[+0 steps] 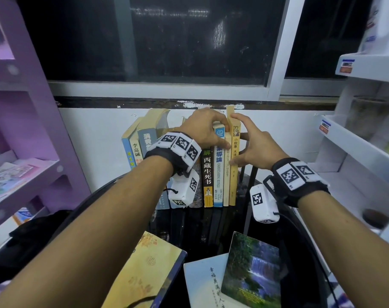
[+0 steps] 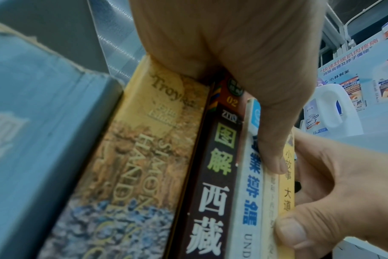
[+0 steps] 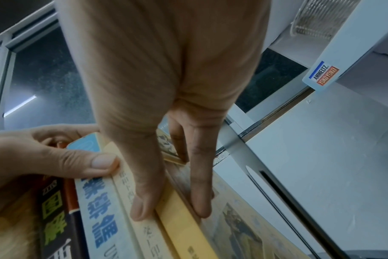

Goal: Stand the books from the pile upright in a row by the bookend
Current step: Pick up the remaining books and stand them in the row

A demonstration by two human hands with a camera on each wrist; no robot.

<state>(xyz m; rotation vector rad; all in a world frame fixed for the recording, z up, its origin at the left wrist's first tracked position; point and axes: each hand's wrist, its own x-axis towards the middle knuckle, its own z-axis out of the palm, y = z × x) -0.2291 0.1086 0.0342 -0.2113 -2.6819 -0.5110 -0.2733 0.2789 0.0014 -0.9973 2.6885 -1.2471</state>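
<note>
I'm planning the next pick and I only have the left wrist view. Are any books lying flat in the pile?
Observer: Yes. The head view shows three: a yellow-covered book, a white book, and a waterfall-cover book lying partly on the white one.
Operator: What are the right hand's fingers doing behind the yellow-spined book?
Observer: In the right wrist view, the right hand has its fingers pressed flat on the cover of the yellow-spined book, with the thumb at the spines.
Operator: Is the whole row upright?
Observer: Not all of it. In the head view the leftmost books lean, while the left hand grips the tops of the upright books.
</note>
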